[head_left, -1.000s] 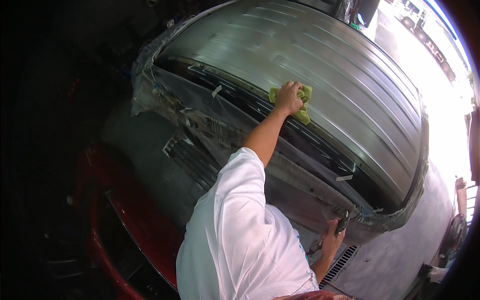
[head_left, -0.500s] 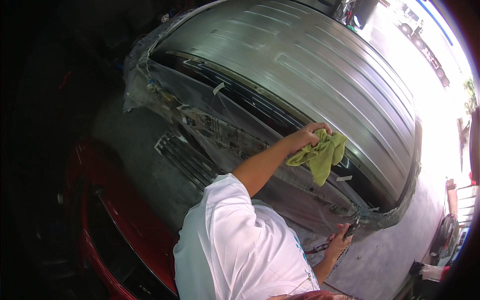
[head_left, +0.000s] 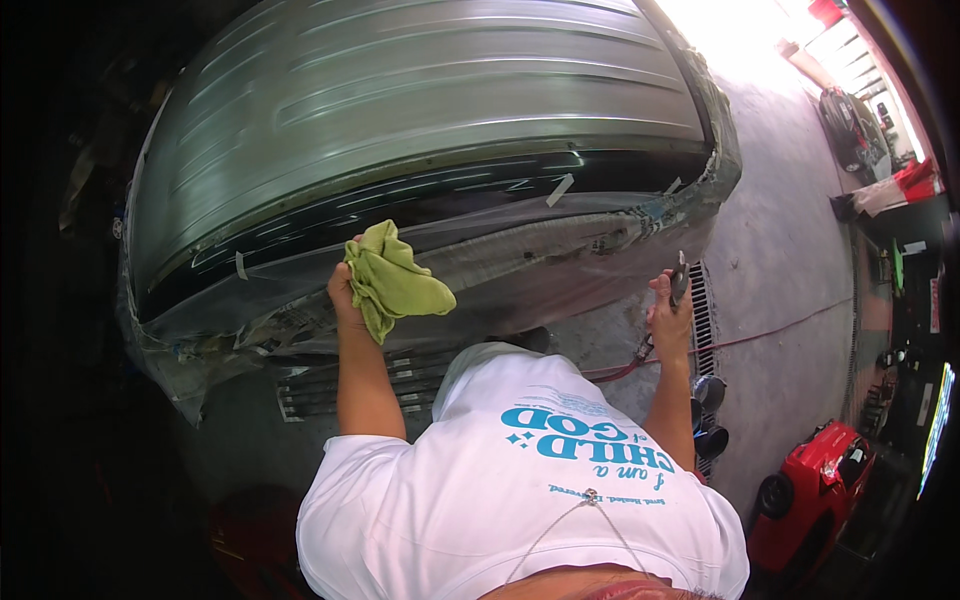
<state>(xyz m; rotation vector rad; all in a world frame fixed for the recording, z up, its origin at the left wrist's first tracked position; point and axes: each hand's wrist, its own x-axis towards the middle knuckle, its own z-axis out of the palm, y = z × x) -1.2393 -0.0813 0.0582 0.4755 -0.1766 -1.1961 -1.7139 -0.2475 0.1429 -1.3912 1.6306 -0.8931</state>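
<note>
My left hand is closed round a crumpled yellow-green cloth, which hangs just in front of the vehicle's near edge. On the right, my right hand grips a dark air blow gun, its tip pointing away from me. A red hose trails from the gun's lower end. Ahead lies the vehicle's bare, dull metal roof with long pressed ribs. A glossy black strip with bits of pale tape borders it. Clear plastic sheeting and masking paper cover the side below.
Slatted dark panels lie on the floor beneath my left arm. A drain grate runs along the floor at right, near black round containers. A red car and a dark car stand farther right.
My view has turned to the right. The cloth in my left hand has come back from over the roof's edge toward me. My right hand still holds the gun, now raised farther forward.
</note>
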